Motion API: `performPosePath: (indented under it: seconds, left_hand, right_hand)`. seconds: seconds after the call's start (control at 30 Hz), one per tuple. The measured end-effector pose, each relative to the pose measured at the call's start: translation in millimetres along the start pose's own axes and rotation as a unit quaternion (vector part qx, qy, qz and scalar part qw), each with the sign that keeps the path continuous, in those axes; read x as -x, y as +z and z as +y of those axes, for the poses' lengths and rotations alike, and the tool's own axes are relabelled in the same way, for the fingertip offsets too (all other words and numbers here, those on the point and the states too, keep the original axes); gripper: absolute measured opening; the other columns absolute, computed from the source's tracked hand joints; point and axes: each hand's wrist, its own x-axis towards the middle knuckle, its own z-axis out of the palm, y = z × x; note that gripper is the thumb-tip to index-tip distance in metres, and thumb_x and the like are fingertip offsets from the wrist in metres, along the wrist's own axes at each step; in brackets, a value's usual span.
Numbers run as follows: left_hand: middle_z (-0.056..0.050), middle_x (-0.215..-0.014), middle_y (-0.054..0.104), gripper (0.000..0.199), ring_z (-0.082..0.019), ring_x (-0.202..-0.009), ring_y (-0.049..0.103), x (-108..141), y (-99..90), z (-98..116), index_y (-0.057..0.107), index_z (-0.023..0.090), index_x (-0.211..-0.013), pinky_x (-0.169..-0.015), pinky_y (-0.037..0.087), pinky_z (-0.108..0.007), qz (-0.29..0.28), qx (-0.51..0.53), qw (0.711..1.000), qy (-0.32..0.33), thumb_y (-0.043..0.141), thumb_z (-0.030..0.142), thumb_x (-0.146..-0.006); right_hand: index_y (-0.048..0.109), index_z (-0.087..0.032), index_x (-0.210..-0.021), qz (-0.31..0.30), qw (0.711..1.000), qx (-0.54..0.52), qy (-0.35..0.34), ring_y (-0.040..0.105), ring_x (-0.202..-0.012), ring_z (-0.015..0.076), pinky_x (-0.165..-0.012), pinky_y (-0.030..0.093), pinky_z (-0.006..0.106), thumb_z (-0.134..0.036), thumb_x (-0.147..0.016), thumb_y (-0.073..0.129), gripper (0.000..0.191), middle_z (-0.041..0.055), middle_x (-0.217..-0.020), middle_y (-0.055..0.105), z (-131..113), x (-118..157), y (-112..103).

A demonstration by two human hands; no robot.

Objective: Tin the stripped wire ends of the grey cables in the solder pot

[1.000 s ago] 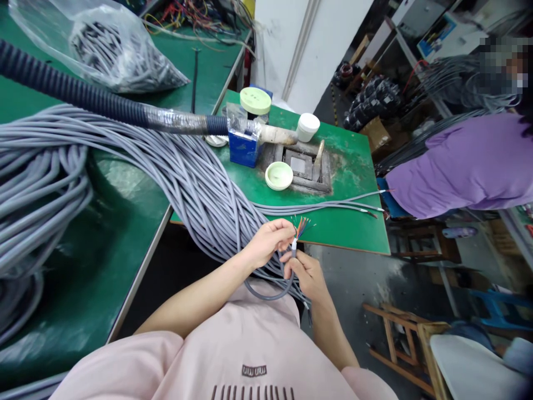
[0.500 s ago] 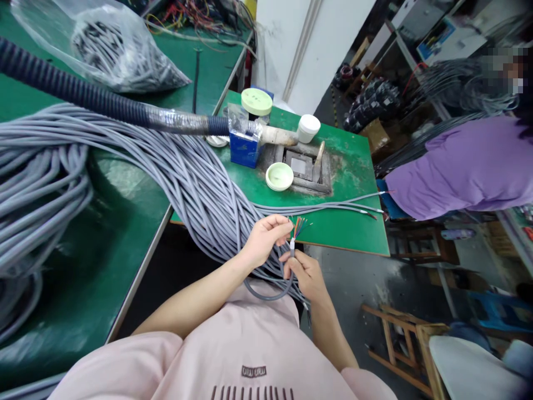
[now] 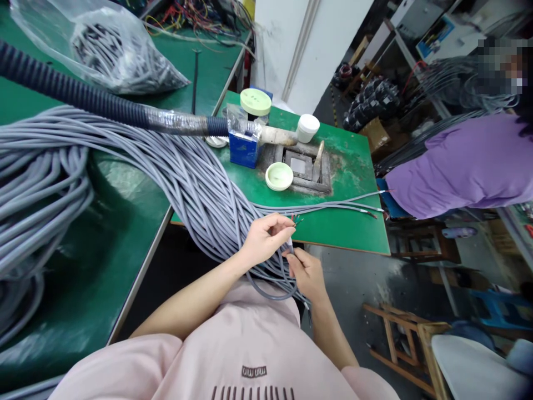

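Note:
My left hand [image 3: 266, 238] pinches the thin coloured wires [image 3: 296, 221] at the stripped end of a grey cable. Just below and to the right, my right hand [image 3: 306, 272] is closed on the grey cable, near its white collar [image 3: 290, 242]. The held cable [image 3: 270, 297] loops down in front of my shirt. Behind my hands lies a thick bundle of grey cables [image 3: 200, 183]. Several cable ends stretch right across the green table [image 3: 345, 233].
A black hose [image 3: 104, 108] ends over a blue box [image 3: 244, 151]. Near it are a pale green lid [image 3: 278, 176], a white jar [image 3: 308, 129] and a brush [image 3: 318, 158]. A bag of cable pieces [image 3: 120, 55] lies at upper left. A person in purple [image 3: 466, 166] is at right.
My left fingers have closed over the coloured wires, which were fanned out and now show only at their tips. The cable end has tilted slightly left.

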Motion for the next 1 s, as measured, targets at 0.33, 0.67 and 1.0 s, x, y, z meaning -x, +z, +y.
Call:
performPosePath:
  seconds: [0.33,0.67,1.0]
  left_hand:
    - [0.0,-0.062,0.06,0.015,-0.008,-0.051,0.045,-8.5,-11.2,-0.4,0.073,0.016,-0.082,-0.052,0.038,-0.02,-0.047,-0.111,0.992,0.03,0.072,0.028,-0.073]
    - [-0.002,-0.07,0.064,0.008,-0.011,-0.065,0.056,3.6,-1.6,-0.4,0.065,0.016,-0.088,-0.064,0.045,-0.023,-0.07,-0.25,0.885,0.387,0.057,0.018,-0.088]
    - [0.0,-0.063,0.06,0.014,-0.008,-0.056,0.052,19.5,12.3,-4.1,0.066,0.016,-0.089,-0.056,0.043,-0.02,-0.082,-0.175,0.884,0.425,0.053,0.022,-0.091]
  right_hand:
    - [0.064,-0.018,-0.09,-0.004,0.993,0.101,-0.066,0.053,-0.052,0.0136,-0.054,0.039,0.024,-0.033,-0.094,0.042,0.027,-0.0001,-0.056,0.056,4.8,-0.2,-0.5]
    - [0.061,-0.02,-0.094,-0.079,0.9,-0.414,0.109,0.039,-0.036,0.0086,-0.037,0.039,0.022,-0.055,-0.079,0.062,0.038,-0.0041,-0.053,0.055,-0.5,-3.7,-1.7]
    - [0.07,-0.02,-0.095,-0.065,0.867,-0.493,0.041,0.024,-0.026,0.0049,-0.031,0.03,0.018,-0.052,-0.075,0.068,0.038,-0.01,-0.033,0.037,-10.1,-13.9,-9.6]
